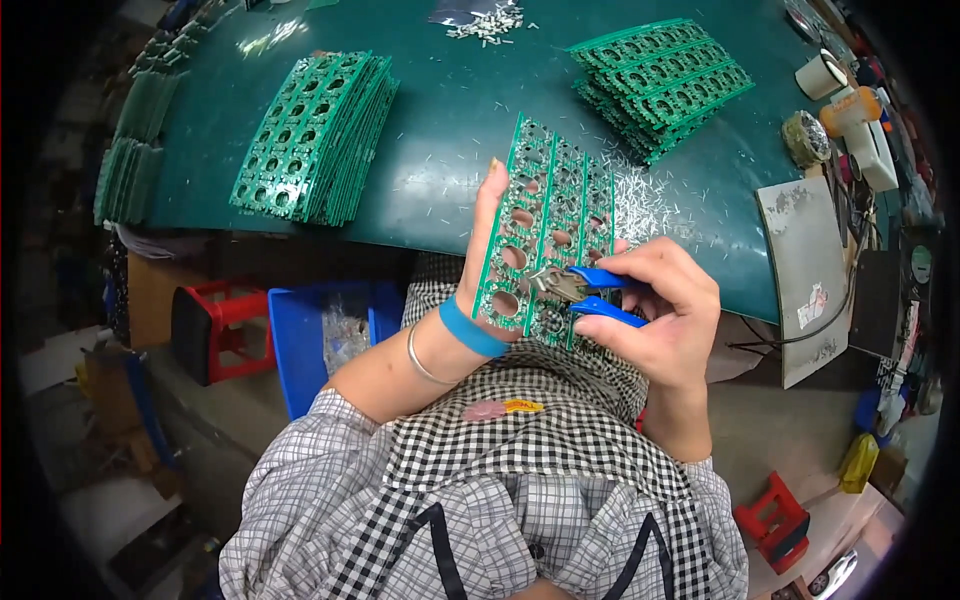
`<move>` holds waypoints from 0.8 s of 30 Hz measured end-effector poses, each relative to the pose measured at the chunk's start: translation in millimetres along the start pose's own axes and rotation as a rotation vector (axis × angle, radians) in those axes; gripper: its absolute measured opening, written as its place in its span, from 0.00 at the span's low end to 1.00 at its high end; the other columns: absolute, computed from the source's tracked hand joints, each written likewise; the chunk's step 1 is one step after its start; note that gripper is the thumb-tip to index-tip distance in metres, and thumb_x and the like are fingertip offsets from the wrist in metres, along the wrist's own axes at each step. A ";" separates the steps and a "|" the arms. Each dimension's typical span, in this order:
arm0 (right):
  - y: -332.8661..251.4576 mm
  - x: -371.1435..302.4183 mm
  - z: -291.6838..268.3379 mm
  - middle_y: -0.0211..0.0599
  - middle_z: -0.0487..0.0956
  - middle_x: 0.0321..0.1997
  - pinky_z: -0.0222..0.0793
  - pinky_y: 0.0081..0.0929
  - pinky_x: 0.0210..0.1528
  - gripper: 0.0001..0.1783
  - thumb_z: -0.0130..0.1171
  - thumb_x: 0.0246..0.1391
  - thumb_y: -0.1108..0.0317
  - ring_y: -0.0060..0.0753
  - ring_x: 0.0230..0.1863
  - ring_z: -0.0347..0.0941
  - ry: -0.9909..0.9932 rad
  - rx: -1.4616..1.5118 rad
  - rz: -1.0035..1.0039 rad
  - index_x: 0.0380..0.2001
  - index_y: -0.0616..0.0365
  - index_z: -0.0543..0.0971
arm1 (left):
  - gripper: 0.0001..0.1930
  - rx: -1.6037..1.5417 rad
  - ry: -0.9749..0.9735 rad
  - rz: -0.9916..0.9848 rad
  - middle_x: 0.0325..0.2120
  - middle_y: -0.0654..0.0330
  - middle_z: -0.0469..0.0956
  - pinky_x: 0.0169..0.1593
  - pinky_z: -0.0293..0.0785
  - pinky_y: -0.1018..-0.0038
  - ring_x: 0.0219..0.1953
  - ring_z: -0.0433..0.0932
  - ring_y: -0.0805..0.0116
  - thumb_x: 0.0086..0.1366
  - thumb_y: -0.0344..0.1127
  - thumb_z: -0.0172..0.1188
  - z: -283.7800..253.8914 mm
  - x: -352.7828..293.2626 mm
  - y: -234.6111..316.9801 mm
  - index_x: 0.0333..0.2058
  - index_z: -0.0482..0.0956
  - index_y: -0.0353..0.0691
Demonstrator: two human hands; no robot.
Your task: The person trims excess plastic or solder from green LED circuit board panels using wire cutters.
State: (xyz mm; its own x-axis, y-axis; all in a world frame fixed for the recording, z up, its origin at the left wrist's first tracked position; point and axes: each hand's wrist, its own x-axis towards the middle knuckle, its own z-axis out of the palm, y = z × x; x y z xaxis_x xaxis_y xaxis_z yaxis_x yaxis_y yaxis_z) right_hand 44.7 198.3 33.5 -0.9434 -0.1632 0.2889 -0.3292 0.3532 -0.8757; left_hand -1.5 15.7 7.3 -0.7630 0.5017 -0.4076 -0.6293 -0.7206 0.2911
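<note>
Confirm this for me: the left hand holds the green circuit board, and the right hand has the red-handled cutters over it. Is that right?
Not quite: the cutters have blue handles, not red ones, as the head view shows. The rest stands: the left hand holds the green circuit board, and the right hand has the cutters over it.

Just behind the left hand [481, 255] sits a wide, flat blue wristband [472, 328], with a thin silver-coloured bangle [416, 359] further back from the hand. Well behind both hands, the pale shirt sleeves [300, 470] carry fine dark checks. Between them spreads a black-and-white gingham apron [540, 450] bearing a pink-and-yellow patch [487, 410], with dark angular trim [440, 545] furthest from the hands.
</note>
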 end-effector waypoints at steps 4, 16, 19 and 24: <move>-0.1 0.4 -2.6 0.33 0.79 0.34 0.71 0.20 0.30 0.30 0.86 0.29 0.61 0.22 0.31 0.75 -0.023 0.011 -0.035 0.39 0.62 0.85 | 0.43 -0.009 0.031 -0.028 0.48 0.44 0.81 0.51 0.82 0.50 0.46 0.83 0.45 0.68 0.75 0.39 2.5 -1.4 3.5 0.58 0.73 0.38; -6.1 3.3 -0.4 0.39 0.80 0.34 0.75 0.27 0.36 0.31 0.85 0.29 0.61 0.33 0.34 0.78 -0.082 -0.046 -0.128 0.39 0.64 0.84 | 0.42 -0.089 -0.027 -0.011 0.45 0.46 0.81 0.50 0.82 0.47 0.47 0.82 0.43 0.68 0.75 0.40 4.2 4.3 2.6 0.56 0.74 0.39; -6.3 4.1 -1.9 0.39 0.80 0.34 0.75 0.28 0.36 0.31 0.85 0.29 0.61 0.33 0.33 0.79 -0.091 -0.075 -0.137 0.39 0.63 0.84 | 0.43 -0.071 -0.003 -0.006 0.45 0.46 0.81 0.50 0.82 0.47 0.48 0.82 0.43 0.67 0.77 0.41 2.6 5.7 1.7 0.55 0.74 0.38; -6.8 2.0 -1.6 0.39 0.80 0.33 0.76 0.29 0.39 0.31 0.85 0.28 0.60 0.33 0.32 0.79 -0.091 -0.071 -0.110 0.38 0.62 0.85 | 0.44 -0.072 0.014 0.003 0.44 0.46 0.81 0.50 0.82 0.47 0.48 0.82 0.43 0.66 0.77 0.41 3.4 6.1 -0.3 0.55 0.74 0.38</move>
State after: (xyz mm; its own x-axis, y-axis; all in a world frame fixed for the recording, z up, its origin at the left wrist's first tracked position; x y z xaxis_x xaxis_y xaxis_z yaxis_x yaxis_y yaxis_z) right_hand 45.0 197.0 40.6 -0.8949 -0.2862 0.3425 -0.4355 0.3921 -0.8103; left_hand -6.4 20.6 7.6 -0.7627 0.4928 -0.4189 -0.6140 -0.7553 0.2293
